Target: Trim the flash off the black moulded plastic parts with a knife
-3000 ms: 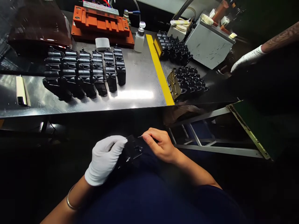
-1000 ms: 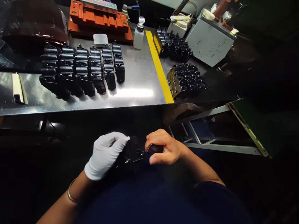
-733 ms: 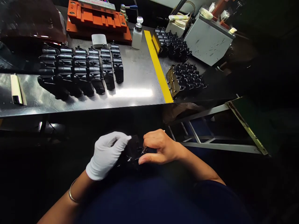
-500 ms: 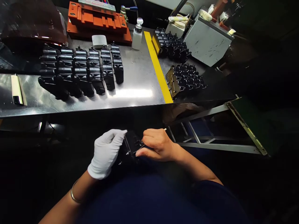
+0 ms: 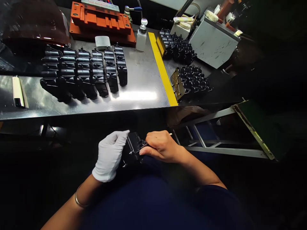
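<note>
My left hand (image 5: 107, 156), in a white glove, pinches a black moulded plastic part (image 5: 131, 145) in front of my body. The part has ribs and small shiny pegs along its edge, and its dark lower side blends into the background. My bare right hand (image 5: 161, 145) is curled around a thin-bladed knife; its pale end (image 5: 170, 134) pokes out behind the knuckles. The blade is mostly hidden by my fingers and lies at the right edge of the part, with my thumb touching or very near that edge.
On the metal bench (image 5: 141, 95) stand rows of black plastic parts (image 5: 83, 73), with more stacks (image 5: 192, 81) beyond a yellow strip (image 5: 163, 70). An orange fixture (image 5: 100, 24), a pump bottle (image 5: 141, 38) and a grey box (image 5: 213, 41) stand behind. A metal frame (image 5: 225, 153) is at right.
My right hand has turned the knife in its grip and closed in on the part's right edge. Both hands have risen slightly with the part. A co-worker's gloved hand at right has left view.
</note>
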The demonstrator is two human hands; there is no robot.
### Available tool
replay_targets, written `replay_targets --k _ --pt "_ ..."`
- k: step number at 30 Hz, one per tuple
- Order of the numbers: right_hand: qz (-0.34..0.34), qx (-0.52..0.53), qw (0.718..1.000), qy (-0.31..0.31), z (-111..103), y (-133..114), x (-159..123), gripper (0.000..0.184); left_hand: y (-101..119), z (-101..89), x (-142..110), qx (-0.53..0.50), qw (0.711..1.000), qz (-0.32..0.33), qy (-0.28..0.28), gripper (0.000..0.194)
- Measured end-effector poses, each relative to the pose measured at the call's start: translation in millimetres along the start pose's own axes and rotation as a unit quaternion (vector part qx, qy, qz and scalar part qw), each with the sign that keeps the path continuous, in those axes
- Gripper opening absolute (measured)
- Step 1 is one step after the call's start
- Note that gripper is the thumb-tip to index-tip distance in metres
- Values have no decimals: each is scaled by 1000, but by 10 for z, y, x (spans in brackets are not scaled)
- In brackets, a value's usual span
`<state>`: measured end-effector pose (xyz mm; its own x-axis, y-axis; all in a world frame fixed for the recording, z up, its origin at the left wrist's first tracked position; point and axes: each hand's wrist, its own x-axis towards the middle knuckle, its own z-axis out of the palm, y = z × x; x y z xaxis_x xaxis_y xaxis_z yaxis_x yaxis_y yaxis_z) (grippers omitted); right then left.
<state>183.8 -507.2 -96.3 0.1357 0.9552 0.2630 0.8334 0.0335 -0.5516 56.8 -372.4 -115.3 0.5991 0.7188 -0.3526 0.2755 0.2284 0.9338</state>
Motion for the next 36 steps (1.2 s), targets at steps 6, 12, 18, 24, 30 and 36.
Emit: replay_targets --k 6,12,18,24,30,36 --pt "23 121 992 14 -10 42 -9 45 71 29 120 18 999 -35 -16 36" --pt "39 -111 978 175 193 97 -19 24 42 51 272 8 994 -88 -69 38" --pt "43 -166 970 172 230 110 -29 26 3 26 289 19 992 -100 -70 37" --pt "44 -169 970 169 223 100 -6 29 -49 17 299 20 992 -110 -66 37" --pt "47 -110 980 159 273 87 -24 29 -103 4 289 15 993 -100 -58 40" --pt "45 107 988 98 168 79 -15 31 29 6 204 36 994 -88 -59 42"
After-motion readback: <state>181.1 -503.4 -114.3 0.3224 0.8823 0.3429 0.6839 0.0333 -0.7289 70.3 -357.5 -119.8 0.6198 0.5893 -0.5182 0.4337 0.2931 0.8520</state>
